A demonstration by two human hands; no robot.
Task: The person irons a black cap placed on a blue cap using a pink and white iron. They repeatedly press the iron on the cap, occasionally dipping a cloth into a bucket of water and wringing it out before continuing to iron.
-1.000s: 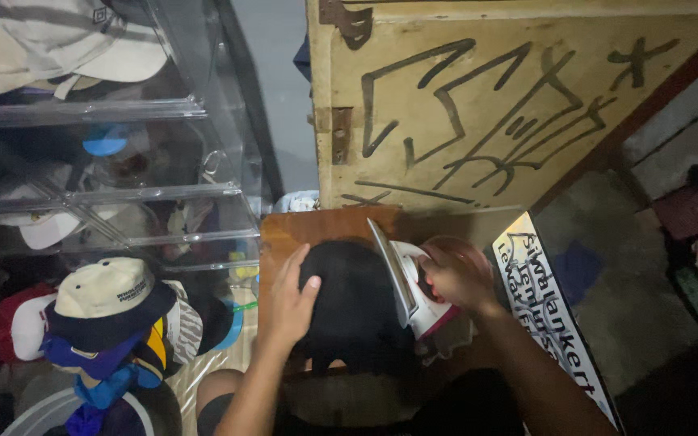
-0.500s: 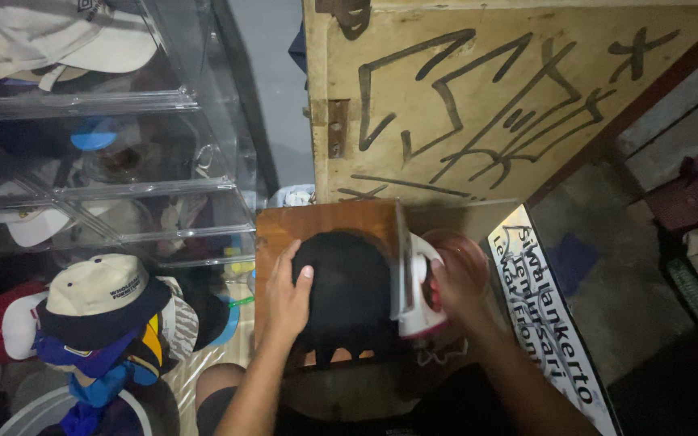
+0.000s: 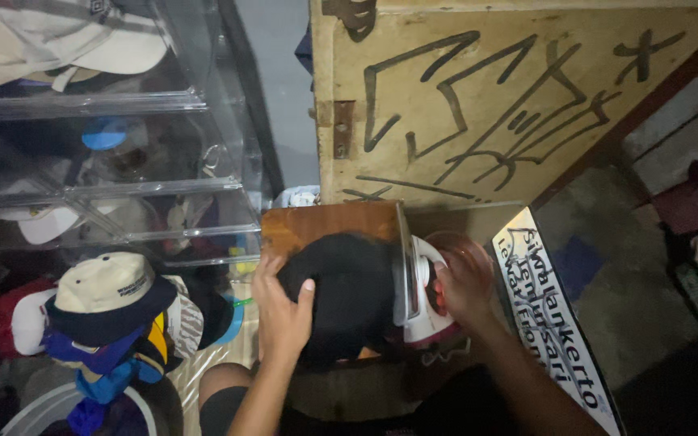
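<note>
Two hands on the job: left hand [image 3: 283, 311] flat on black cap [image 3: 349, 295], pinning it to the wooden board [image 3: 317, 226]; right hand [image 3: 464, 282] closed around clothes iron [image 3: 418, 295] against the cap's side. Pressing underway, far side untouched, I'd judge.

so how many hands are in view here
2. The left hand rests on the black cap on the wooden board; the right hand grips the white iron beside it.
</note>
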